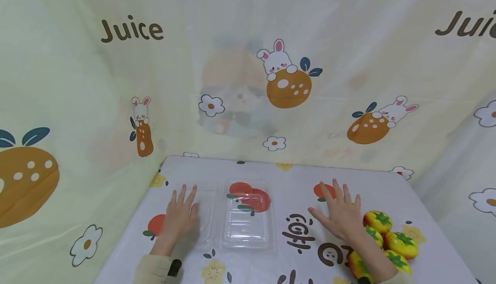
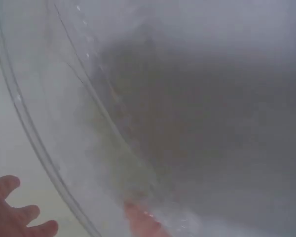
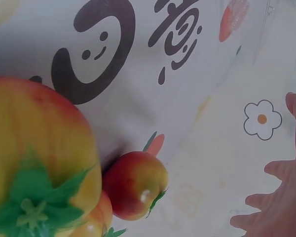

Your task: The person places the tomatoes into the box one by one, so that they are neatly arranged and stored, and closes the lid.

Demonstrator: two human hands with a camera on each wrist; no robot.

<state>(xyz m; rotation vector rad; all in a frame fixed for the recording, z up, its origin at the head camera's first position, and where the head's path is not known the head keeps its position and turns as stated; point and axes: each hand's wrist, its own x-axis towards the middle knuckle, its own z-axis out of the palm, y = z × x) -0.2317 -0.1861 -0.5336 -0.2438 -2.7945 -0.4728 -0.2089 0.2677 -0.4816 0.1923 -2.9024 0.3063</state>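
Observation:
A clear plastic clamshell box (image 1: 248, 230) lies opened out flat, its two halves side by side. My left hand (image 1: 180, 217) is over the left half (image 1: 209, 202), fingers spread and straight, holding nothing. In the left wrist view the clear curved plastic (image 2: 49, 163) fills most of the picture, with fingertips (image 2: 24, 213) at the lower left. My right hand (image 1: 342, 217), also spread and straight, hovers beside several yellow-and-red fruits (image 1: 401, 244) with green leafy tops. Its wrist passes over part of that group. One fruit (image 3: 42, 148) looms large in the right wrist view.
A white tablecloth (image 1: 290, 267) printed with fruit, flowers and brown lettering covers the table. Pale curtains (image 1: 232, 17) with rabbit and orange prints hang behind and along both sides, close to the table's edges.

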